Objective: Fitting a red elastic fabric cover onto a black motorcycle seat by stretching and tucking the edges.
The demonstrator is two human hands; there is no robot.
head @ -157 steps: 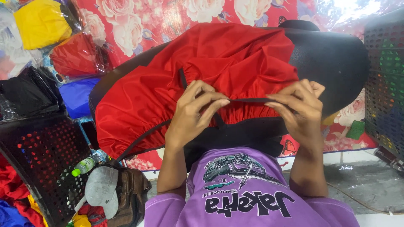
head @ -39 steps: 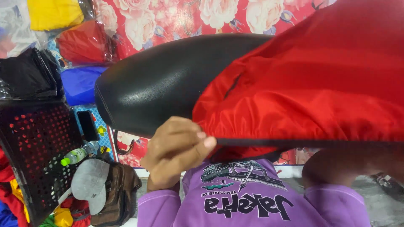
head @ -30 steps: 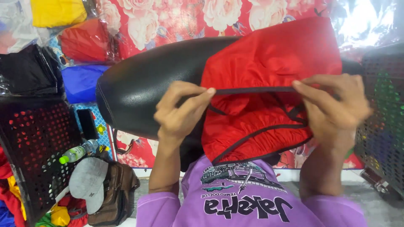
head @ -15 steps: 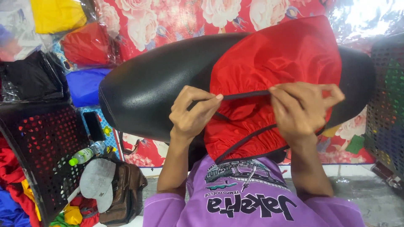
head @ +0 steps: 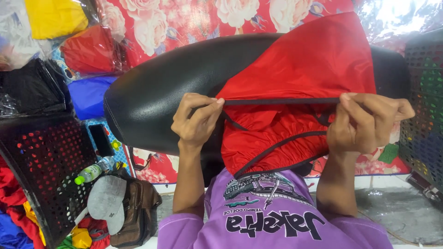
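Head view, left to right. At far left, a black perforated crate (head: pixel 44 166), tilted, with red and blue cloth beneath. Above, black (head: pixel 32 90), yellow (head: pixel 55 16), red (head: pixel 90 48) and blue (head: pixel 90 94) fabric bundles in clear plastic wrap. Beside the crate, a small plastic bottle with a green cap (head: pixel 92 172), a grey cap (head: pixel 107 201) lying on a brown bag (head: pixel 136 214), and a dark phone (head: pixel 101 140) flat on a patterned surface.

Across the middle, a long black seat (head: pixel 166 92), glossy, partly sheathed on its right half by a red cover (head: pixel 309 69) with a black elastic hem. Behind, a red cloth printed with pale roses (head: pixel 194 18).

Left hand (head: pixel 196 120) closed tight, fingers curled and thumb pressed down, pinching the black hem of the cover at its left end, knuckles against the seat's near edge. Hem stretched taut and straight from there to the right hand (head: pixel 367 122), likewise clenched, fingers folded over the hem at the cover's right end. Below the taut hem, loose red fabric gathered in folds, hanging just above a purple shirt (head: pixel 277 221).

At far right, a second dark perforated crate (head: pixel 422 120), with coloured cloth showing through its holes.
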